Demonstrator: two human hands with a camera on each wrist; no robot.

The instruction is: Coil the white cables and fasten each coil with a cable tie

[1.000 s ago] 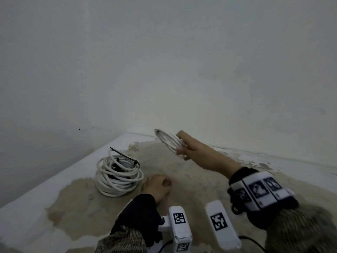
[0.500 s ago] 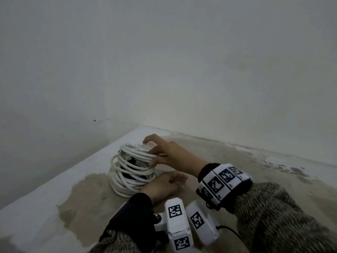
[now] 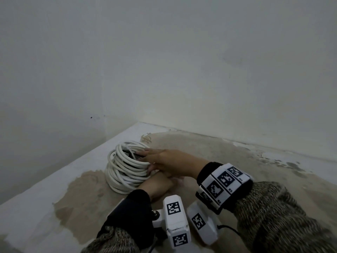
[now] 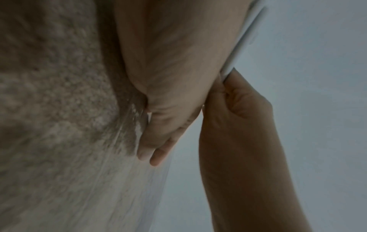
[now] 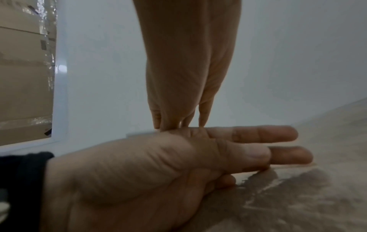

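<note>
A stack of white cable coils [image 3: 125, 170] sits on the floor near the room's corner. A black cable tie [image 3: 129, 153] shows inside the top loop. My right hand [image 3: 151, 159] reaches across the top coil, fingers laid over the loop and thumb against its outer side, holding the strands between them. In the left wrist view a stretch of white cable [image 4: 246, 39] runs into that right hand [image 4: 226, 84]. My left hand [image 3: 160, 181] lies under the right wrist beside the stack. It rests flat on the floor, fingers [image 5: 278, 135] straight, holding nothing.
Two plain white walls [image 3: 182, 79] meet in a corner just behind the coils. The floor [image 3: 237, 161] is bare brown with a white painted border along the walls. Taped cardboard boxes [image 5: 23, 78] show at the far left of the right wrist view.
My right hand carried a small white coil from mid-air leftward and down onto the coil on the floor. It now lies lower over the stack. The left hand stayed on the floor.
</note>
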